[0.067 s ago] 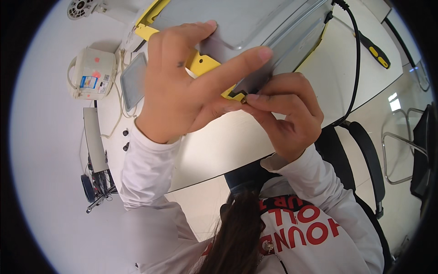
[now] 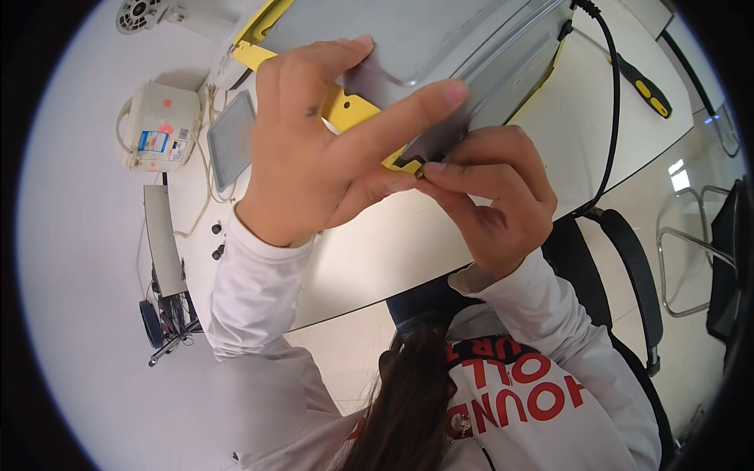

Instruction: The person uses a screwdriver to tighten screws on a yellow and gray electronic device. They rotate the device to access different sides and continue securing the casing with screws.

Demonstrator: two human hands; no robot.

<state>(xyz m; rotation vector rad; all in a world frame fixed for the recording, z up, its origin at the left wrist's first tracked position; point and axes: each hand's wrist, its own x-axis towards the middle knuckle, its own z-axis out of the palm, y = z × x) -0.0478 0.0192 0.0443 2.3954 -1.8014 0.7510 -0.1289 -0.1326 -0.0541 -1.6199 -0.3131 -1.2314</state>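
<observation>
Grey casing (image 2: 440, 39), smooth, holed yellow edging (image 2: 357, 115), right fingers (image 2: 483, 179) at corner (image 2: 404, 165)

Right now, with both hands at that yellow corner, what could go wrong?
The tiny part pinched in the right hand looks easy to drop, and could be lost if it slips. The left hand has its thumb right beside the yellow corner, so a slip might scrape the skin. The black cable runs down toward the edge of the white table near the chair, where it might snag.
</observation>
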